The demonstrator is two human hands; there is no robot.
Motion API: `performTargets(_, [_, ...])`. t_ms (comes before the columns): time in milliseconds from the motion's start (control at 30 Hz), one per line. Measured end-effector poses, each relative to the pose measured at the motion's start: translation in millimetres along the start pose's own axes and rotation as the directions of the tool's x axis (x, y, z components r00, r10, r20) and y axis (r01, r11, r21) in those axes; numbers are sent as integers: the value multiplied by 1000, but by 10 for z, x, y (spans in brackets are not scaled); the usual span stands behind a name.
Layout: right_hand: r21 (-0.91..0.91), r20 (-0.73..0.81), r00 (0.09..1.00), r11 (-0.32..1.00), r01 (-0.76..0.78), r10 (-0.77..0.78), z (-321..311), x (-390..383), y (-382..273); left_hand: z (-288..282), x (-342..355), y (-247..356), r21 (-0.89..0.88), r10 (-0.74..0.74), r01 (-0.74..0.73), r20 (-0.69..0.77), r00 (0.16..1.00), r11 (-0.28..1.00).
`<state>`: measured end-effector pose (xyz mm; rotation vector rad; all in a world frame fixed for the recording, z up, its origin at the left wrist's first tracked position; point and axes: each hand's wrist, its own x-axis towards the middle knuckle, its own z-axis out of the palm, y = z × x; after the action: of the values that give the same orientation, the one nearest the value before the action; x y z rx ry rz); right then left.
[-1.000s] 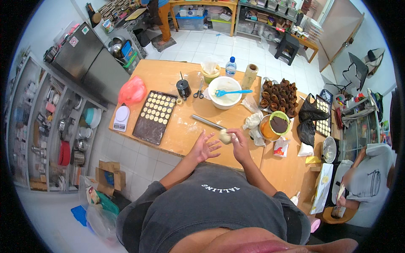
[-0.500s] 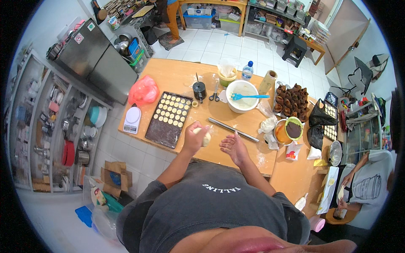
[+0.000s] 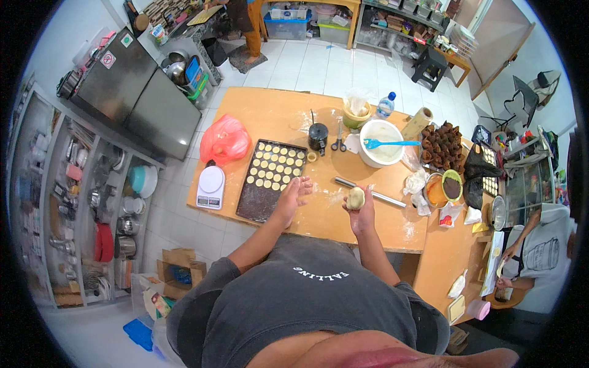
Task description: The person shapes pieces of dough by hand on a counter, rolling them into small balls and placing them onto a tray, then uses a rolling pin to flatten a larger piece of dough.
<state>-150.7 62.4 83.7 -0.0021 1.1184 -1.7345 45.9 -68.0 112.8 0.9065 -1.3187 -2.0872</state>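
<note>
A pale ball of dough (image 3: 354, 198) rests in my right hand (image 3: 363, 216), its fingers curled around it above the table's near edge. My left hand (image 3: 294, 197) is empty, fingers apart, beside the near right side of a dark baking tray (image 3: 257, 205). Rows of small pale dough rounds (image 3: 275, 161) lie on the tray's far part. Just beyond my right hand, a metal rolling pin (image 3: 388, 200) lies slantwise on the floured table. A small ring cutter (image 3: 312, 157) sits at the tray's far right corner.
Along the far side stand a black container (image 3: 318, 136), scissors (image 3: 338, 142), a white bowl (image 3: 376, 161) with a blue brush (image 3: 392, 143), and a water bottle (image 3: 386, 105). A kitchen scale (image 3: 211, 185) and pink bag (image 3: 224, 140) are left. Brown paper-like cups (image 3: 442, 148) and a co-worker (image 3: 540, 245) are right.
The dough has passed from my left hand to my right. My left hand has opened. The view has shifted, so the table appears further right.
</note>
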Motion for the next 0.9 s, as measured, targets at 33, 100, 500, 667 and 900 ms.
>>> performTargets(33, [-47, 14, 991, 989, 137, -137, 134, -33, 81, -149, 26, -104, -221, -299, 292, 5, 954, 931])
performTargets(100, [-57, 53, 979, 978, 202, -199, 441, -128, 155, -324, 27, -142, -304, -424, 431, 93, 901, 850])
performTargets(500, [-537, 173, 973, 813, 224, -153, 845, -27, 146, -776, 115, 86, -606, -214, 150, -34, 976, 781])
performTargets(667, [-93, 282, 957, 995, -35, 60, 717, -63, 336, -345, -23, 758, 221, 275, -269, -1, 961, 938])
performTargets(900, [296, 295, 942, 922, -248, 158, 487, -158, -133, 222, -389, 1083, 507, 501, -689, 472, 725, 519])
